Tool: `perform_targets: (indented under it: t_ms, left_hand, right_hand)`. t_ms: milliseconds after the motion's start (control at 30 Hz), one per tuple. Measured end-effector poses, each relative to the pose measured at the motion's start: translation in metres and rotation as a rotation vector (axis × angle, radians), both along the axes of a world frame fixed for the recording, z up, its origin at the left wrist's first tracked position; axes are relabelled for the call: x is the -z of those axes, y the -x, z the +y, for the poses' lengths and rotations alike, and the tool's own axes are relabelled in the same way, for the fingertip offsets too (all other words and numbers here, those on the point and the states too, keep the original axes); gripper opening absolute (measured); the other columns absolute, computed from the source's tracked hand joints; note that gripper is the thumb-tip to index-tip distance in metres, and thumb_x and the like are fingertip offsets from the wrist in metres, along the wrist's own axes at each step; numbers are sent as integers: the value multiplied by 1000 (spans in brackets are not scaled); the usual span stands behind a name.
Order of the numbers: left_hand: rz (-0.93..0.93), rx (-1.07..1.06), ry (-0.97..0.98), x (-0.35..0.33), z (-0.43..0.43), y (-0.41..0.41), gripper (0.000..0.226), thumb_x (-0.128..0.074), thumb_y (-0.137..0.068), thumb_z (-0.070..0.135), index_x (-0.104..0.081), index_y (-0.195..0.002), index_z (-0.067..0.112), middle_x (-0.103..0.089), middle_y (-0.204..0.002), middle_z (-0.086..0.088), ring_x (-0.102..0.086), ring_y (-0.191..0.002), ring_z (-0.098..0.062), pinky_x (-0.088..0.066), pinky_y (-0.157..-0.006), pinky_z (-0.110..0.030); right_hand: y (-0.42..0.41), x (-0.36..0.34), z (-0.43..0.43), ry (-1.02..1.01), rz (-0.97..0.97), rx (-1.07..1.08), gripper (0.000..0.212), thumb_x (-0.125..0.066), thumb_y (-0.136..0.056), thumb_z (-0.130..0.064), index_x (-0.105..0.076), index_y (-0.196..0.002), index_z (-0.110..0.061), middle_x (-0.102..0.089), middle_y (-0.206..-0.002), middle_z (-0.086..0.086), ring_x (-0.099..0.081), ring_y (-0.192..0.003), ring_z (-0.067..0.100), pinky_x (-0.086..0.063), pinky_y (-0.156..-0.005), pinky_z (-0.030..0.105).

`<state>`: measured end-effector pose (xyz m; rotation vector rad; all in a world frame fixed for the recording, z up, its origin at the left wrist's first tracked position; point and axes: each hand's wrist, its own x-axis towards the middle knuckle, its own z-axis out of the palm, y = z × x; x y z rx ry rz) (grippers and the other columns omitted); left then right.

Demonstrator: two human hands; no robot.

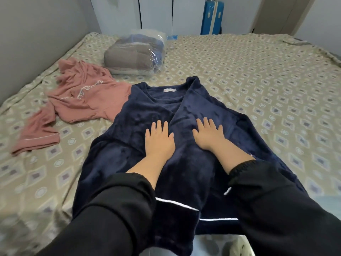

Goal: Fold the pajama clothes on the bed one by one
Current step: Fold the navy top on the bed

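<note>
A dark navy fleece pajama top lies spread on the bed in front of me, neck away from me, white piping near its lower edge. Its right side and sleeve are folded in over the middle. My left hand rests flat on the left half of the chest, fingers straight. My right hand presses flat on the folded-over right part, fingers spread. A pink pajama garment lies crumpled to the left, touching the navy top's shoulder.
A clear plastic bag of folded grey and blue bedding sits at the back left. A grey wall runs along the bed's left side. A blue suitcase and white wardrobe doors stand beyond the far edge.
</note>
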<state>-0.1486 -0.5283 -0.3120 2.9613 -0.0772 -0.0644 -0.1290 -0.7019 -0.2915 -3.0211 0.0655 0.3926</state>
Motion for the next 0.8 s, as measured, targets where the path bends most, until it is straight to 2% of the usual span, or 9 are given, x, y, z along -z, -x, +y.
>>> perform_targets:
  t_ms: [133, 233, 300, 367, 467, 567, 667, 733, 800]
  left_hand:
    - [15, 87, 74, -6, 24, 60, 58, -23, -105, 39, -8, -155, 14, -8, -162, -4, -5, -149, -21, -8, -120, -40]
    - [-46, 53, 332, -9, 50, 105, 53, -47, -99, 32, -36, -147, 15, -41, -146, -4, -33, -137, -22, -31, -109, -36]
    - [-27, -27, 479, -17, 63, 127, 43, -56, -94, 29, -52, -134, 16, -57, -117, -1, -51, -113, -21, -41, -90, -31]
    - [93, -105, 559, -29, 70, 141, 33, -59, -91, 33, -61, -118, 14, -58, -92, 3, -57, -93, -19, -39, -76, -27]
    - [348, -113, 509, -50, 76, 156, 34, -63, -87, 44, -58, -80, 11, -55, -77, 0, -59, -78, -23, -43, -61, -26]
    - [476, -101, 476, -63, 77, 165, 25, -66, -88, 35, -61, -86, 10, -59, -84, -5, -58, -76, -19, -48, -58, -25]
    - [496, -116, 444, -72, 84, 173, 18, -64, -89, 21, -60, -101, 9, -61, -91, -6, -61, -78, -20, -47, -53, -26]
    - [407, -93, 240, -77, 88, 176, 19, -61, -87, 16, -54, -104, 10, -61, -104, -11, -61, -87, -27, -48, -59, -31]
    - [219, -24, -8, -76, 85, 179, 28, -54, -87, 14, -47, -115, 14, -54, -122, -12, -54, -102, -31, -45, -74, -37]
  right_hand:
    - [62, -3, 4, 3, -48, -52, 59, -14, -102, -42, 1, -154, -19, 7, -162, 5, 6, -148, 23, -1, -118, 51]
    - [109, -2, 1, 2, -81, -73, 57, -16, -103, -40, 0, -154, -21, 6, -162, 4, 6, -148, 22, -3, -118, 50]
    - [131, -1, -1, 24, -83, -84, 57, -15, -103, -39, 1, -154, -20, 7, -162, 4, 6, -148, 21, -3, -118, 49]
    - [153, 0, -1, 46, -90, -93, 57, -14, -103, -38, 2, -154, -19, 7, -162, 5, 6, -148, 23, -3, -119, 48]
    - [187, 2, 5, -12, -189, -71, 57, -23, -103, -34, -9, -154, -14, -3, -161, 8, -5, -148, 24, -10, -118, 48]
    - [212, -1, 17, -261, -257, 9, 55, -40, -100, -29, -26, -149, -9, -18, -158, 12, -16, -146, 23, -13, -117, 46]
    - [229, -2, 22, -192, -235, -80, 58, -42, -98, -31, -24, -150, -12, -14, -159, 11, -12, -147, 22, -14, -117, 45]
    - [233, -3, 19, -127, -193, -139, 58, -40, -100, -32, -20, -152, -14, -10, -160, 9, -8, -147, 22, -13, -117, 47]
    - [233, -7, 16, -133, -183, -149, 55, -37, -101, -32, -21, -151, -15, -10, -160, 9, -8, -147, 22, -14, -117, 48]
